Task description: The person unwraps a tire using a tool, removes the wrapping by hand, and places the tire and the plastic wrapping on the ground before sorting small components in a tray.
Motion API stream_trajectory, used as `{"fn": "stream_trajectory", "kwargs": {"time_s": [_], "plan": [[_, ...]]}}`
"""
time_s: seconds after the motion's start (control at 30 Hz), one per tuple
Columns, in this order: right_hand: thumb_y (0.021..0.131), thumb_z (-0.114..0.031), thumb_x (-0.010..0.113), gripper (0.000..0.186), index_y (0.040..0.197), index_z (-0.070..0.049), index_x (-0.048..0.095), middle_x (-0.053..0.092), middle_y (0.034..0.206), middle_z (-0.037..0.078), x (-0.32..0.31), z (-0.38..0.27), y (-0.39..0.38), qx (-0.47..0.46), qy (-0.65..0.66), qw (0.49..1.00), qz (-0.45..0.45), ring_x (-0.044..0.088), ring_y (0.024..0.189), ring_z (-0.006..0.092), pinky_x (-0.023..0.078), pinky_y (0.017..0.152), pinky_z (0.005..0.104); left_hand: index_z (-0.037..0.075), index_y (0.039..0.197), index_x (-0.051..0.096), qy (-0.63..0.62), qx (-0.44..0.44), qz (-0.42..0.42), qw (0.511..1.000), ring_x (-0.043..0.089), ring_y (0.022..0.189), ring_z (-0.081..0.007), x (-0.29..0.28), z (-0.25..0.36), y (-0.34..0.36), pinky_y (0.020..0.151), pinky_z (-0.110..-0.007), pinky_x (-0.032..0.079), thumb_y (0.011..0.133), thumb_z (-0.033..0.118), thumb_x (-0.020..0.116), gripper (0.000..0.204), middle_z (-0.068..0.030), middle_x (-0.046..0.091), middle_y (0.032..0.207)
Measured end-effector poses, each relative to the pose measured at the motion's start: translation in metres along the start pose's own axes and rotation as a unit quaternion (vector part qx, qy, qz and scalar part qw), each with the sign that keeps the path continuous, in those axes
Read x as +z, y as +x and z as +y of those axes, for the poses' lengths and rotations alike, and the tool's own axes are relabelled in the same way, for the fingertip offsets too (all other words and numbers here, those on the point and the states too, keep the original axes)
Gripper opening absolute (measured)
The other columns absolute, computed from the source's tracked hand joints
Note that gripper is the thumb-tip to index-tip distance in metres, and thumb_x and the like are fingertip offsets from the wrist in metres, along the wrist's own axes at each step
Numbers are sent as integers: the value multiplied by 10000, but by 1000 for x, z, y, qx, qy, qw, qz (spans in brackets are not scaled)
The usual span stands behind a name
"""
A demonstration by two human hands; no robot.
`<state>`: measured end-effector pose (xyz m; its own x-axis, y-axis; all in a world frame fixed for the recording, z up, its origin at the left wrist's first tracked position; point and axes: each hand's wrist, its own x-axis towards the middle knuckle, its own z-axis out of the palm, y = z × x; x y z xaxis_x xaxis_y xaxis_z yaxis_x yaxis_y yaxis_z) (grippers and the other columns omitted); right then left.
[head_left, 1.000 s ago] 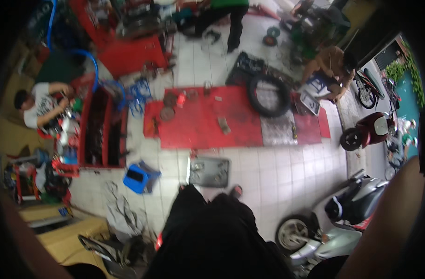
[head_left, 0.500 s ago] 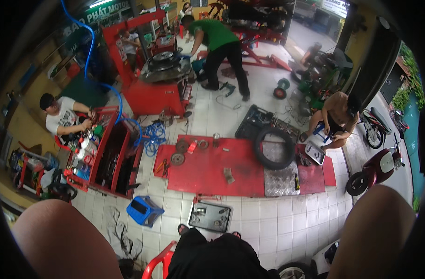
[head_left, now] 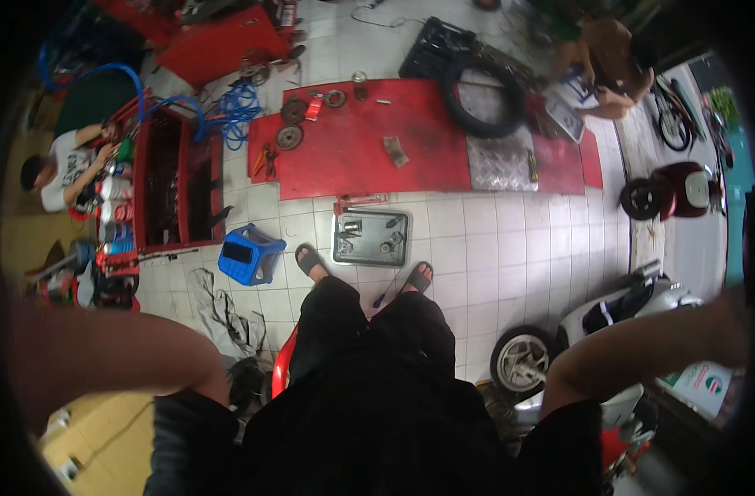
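Observation:
My left arm (head_left: 113, 355) and my right arm (head_left: 658, 331) are raised at the two sides. Both hands lie outside the picture, so what they hold or touch is hidden. On the tiled floor before my sandalled feet sits a dark metal tray (head_left: 371, 255) with small metal parts in it. A blue plastic stool (head_left: 268, 260) stands left of the tray, with a flat black object (head_left: 240, 250) on top. Between my feet lies a small tool with a blue end (head_left: 379, 300).
A red lift platform (head_left: 344, 165) crosses ahead, carrying round metal parts, pliers and a black tyre (head_left: 450, 99). At left, a person works by a red tool cart (head_left: 158, 182); another person (head_left: 613, 62) sits far right. A white scooter (head_left: 609, 310) stands close on my right.
The view has tipped downward, so the tray, stool and platform sit higher in the picture. My lap and feet show more. My arms now reach outward to the picture's sides.

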<state>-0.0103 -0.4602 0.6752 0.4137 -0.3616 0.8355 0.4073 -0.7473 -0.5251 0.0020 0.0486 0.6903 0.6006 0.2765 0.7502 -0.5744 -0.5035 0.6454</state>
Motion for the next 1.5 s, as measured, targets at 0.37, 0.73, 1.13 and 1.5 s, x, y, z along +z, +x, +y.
{"fn": "stream_trajectory", "kwargs": {"time_s": [0.37,0.73,1.13,1.5], "plan": [[879,-167,620,451,1291,-33,491,581,1167,65,52,110,-615,648,-44,614,-448,600,896,150,487,693,270,21,1152,597,116,-373,-650,652,607,1005,-330,43,-342,-477,851,-375,486,832,230,656,386,-193,599,1106],[811,-181,655,449,1220,-30,546,600,1072,199,178,214,-763,342,-51,557,-755,578,969,386,484,814,433,27,1220,557,115,-190,-808,545,524,1106,-350,103,-420,-596,966,-423,422,842,246,653,446,-167,531,1225],[832,-292,616,469,1211,-21,560,590,1159,212,181,237,-720,207,-81,690,-688,566,1038,392,457,909,429,141,1135,655,152,-135,-711,673,584,1034,-321,99,-400,-572,878,-448,461,820,324,657,365,-111,563,1207],[811,-223,654,477,1226,-14,545,615,1050,232,162,160,-700,122,8,814,-568,631,914,372,518,804,409,119,1196,636,42,-20,-674,737,578,1078,-364,72,-348,-536,932,-434,465,854,447,606,475,-180,581,1205]]}}
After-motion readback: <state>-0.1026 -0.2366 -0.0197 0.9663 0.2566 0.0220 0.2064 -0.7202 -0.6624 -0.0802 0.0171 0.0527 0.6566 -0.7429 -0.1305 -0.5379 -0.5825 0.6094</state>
